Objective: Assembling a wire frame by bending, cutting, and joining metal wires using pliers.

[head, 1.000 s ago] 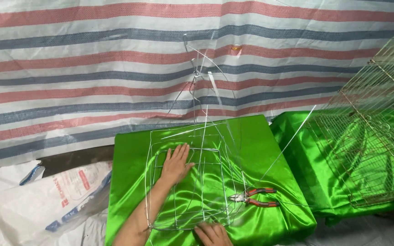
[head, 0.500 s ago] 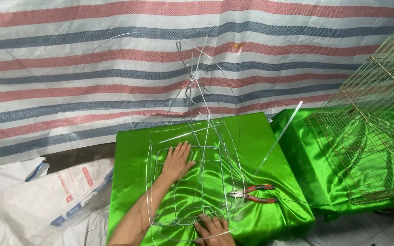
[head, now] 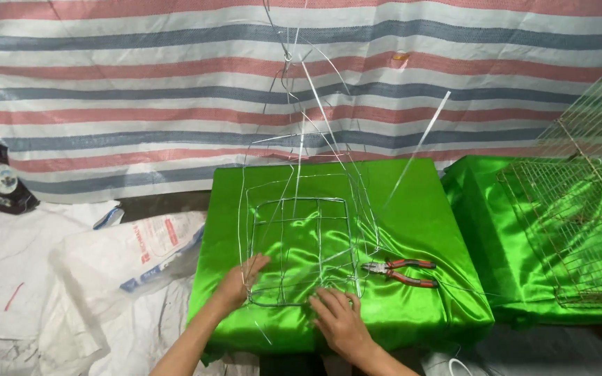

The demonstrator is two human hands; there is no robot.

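1 big white sack (head: 130,254) with red and blue print is lying on the floor, just left of the green table (head: 440,209).

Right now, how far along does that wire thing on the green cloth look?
Done: a flat wire grid with crossbars lies on the green cloth, and long wires already rise from it. In hand: the left hand and right hand press its near edge. Left: the upright wires stand loose, unlike the finished cage at right. Pliers lie idle.
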